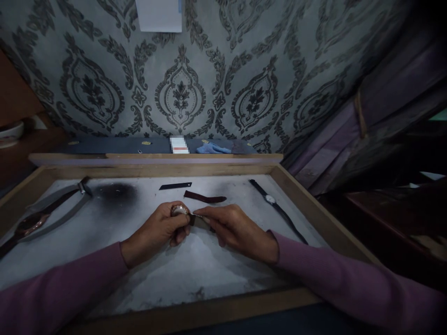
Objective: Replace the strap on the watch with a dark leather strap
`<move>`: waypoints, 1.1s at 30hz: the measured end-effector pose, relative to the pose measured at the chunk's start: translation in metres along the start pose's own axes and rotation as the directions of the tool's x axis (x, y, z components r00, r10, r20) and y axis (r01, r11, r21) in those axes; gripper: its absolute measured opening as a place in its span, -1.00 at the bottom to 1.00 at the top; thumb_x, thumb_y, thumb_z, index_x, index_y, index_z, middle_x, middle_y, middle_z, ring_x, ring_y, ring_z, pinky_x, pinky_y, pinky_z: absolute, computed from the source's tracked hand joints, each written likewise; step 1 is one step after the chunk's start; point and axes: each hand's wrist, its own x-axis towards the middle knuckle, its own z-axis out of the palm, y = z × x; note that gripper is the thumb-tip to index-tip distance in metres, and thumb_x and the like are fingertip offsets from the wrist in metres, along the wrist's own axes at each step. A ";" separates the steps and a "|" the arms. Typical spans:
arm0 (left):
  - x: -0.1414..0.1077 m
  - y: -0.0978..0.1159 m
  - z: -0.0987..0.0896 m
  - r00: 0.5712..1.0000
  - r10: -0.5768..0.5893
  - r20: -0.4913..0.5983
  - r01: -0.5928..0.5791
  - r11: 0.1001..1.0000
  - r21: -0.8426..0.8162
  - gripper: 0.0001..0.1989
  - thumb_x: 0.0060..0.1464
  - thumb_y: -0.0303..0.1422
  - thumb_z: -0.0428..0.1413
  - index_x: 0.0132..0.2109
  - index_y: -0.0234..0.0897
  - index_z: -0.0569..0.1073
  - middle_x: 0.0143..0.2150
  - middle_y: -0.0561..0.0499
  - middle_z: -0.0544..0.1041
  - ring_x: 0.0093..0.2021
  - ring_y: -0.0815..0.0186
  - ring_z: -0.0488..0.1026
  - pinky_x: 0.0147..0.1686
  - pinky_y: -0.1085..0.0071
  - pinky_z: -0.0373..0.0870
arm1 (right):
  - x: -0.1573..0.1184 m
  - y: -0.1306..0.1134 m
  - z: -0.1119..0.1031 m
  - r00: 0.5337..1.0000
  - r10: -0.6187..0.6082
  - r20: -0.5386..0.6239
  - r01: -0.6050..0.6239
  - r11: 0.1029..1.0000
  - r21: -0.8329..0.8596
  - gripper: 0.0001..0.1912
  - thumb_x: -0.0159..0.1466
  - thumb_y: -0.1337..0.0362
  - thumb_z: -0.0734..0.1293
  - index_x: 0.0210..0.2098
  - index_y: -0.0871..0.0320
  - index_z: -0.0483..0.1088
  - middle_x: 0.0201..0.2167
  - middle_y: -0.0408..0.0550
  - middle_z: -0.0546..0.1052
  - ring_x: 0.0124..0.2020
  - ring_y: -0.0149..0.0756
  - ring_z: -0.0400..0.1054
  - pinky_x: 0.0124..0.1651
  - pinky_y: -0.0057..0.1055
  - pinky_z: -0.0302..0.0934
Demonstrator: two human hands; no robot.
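Note:
Near the middle of the tray, my left hand (164,226) is closed round a round watch case (179,211), its pale face or back turned up. My right hand (234,228) pinches a slim tool (197,215) whose thin tip touches the right edge of the watch. A short dark strap piece hangs at that edge, partly hidden by the fingers. Just beyond the hands lies a loose brown strap (205,197), and behind it a dark flat blade (175,185).
A wooden-rimmed tray (328,228) surrounds the work. At its left lie a large brown-strapped watch (33,223) and grey tweezers-like metal arms (75,209); a black-strapped watch (270,199) lies at right. Behind are a small box (179,144) and blue cloth (213,148).

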 end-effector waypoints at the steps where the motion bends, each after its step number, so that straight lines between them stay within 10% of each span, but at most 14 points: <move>1: 0.000 0.000 0.000 1.000 0.002 0.000 -0.002 1.000 0.000 -0.89 -0.02 -0.36 0.10 -0.42 -0.28 0.32 -0.60 0.14 0.36 -0.70 0.52 0.19 -0.75 0.59 0.00 | 0.000 0.000 0.000 1.000 -0.001 -0.002 0.001 1.000 0.003 -0.67 0.34 0.47 0.13 -0.01 0.23 0.43 -0.52 -0.16 0.49 -0.61 -0.51 0.28 -0.48 -0.58 0.18; 33: 0.000 -0.001 0.001 1.000 0.025 0.009 -0.026 0.999 0.047 -0.80 -0.01 -0.27 0.13 -0.40 -0.29 0.29 -0.61 0.16 0.35 -0.68 0.52 0.21 -0.73 0.61 0.04 | 0.000 0.002 0.003 0.999 0.051 0.003 -0.051 0.996 0.068 -0.68 0.36 0.44 0.14 -0.02 0.28 0.46 -0.70 -0.26 0.33 -0.71 -0.53 0.22 -0.56 -0.62 0.15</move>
